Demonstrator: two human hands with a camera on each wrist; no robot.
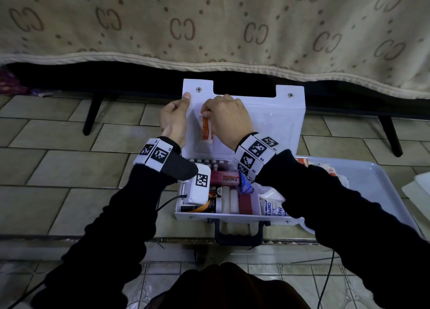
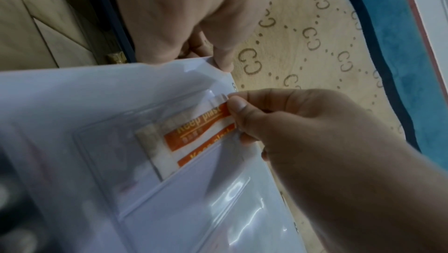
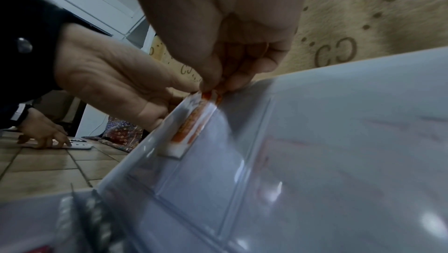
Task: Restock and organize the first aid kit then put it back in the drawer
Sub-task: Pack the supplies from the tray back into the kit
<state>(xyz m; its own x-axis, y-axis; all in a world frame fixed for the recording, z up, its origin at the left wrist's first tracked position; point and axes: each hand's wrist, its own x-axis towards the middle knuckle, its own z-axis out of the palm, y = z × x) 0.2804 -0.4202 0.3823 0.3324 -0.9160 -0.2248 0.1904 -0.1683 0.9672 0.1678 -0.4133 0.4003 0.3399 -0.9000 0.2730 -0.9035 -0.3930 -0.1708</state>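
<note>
The white first aid kit [image 1: 235,216] lies open on the tiled floor, its lid [image 1: 274,122] raised toward the bed. My left hand [image 1: 183,108] grips the lid's left edge, thumb on the inner face. My right hand [image 1: 207,115] pinches the top of orange-and-white plaster strips [image 1: 206,130], which sit partly inside the clear pocket [image 2: 184,195] on the lid. In the left wrist view the right hand's fingertips [image 2: 236,107] hold the plasters [image 2: 198,132] at the pocket's mouth. In the right wrist view the plasters [image 3: 191,125] hang below my right hand [image 3: 213,89], with my left hand [image 3: 109,77] beside them.
The kit base holds a pink Bacidin box [image 1: 230,178], blister packs [image 1: 209,163], white rolls [image 1: 229,201] and a crepe bandage [image 1: 274,207]. A grey tray [image 1: 377,192] with packets lies to the right. The bed blanket [image 1: 209,29] hangs just behind. Another person's hand [image 3: 43,136] rests on the floor at left.
</note>
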